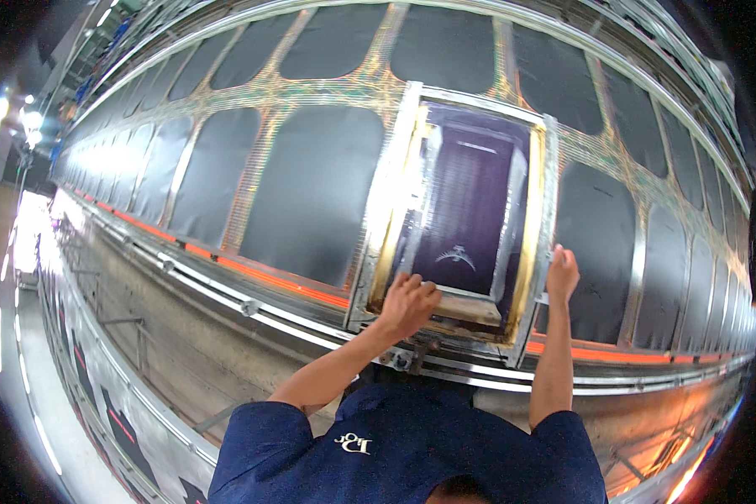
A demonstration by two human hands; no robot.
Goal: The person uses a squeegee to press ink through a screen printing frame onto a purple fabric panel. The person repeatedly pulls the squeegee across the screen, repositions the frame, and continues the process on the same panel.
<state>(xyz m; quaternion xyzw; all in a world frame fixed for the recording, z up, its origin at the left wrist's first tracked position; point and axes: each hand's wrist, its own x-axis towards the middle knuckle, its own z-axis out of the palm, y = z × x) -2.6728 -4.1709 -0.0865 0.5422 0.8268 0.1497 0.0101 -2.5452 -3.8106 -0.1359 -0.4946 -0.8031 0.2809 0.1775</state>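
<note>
A silk-screen printing frame (549, 172) with metal edges lies over the long table. Its mesh (469, 197) is dark purple, with a pale curved mark near the near end and yellowish tape along the sides. Inside the near end lies a squeegee (470, 309), a flat bar set crosswise. My left hand (408, 307) is closed over the bar's left end, its fingers curled downward and partly hidden. At the frame's right side, my right hand (563, 272) is closed with its fingertips against the metal edge.
Rows of black fabric panels (311, 189) lie along the table, divided by shiny patterned strips. Metal rails (302, 329) and an orange-red strip (269, 275) run along the near edge. A walkway (76, 420) extends at left, with lights beyond.
</note>
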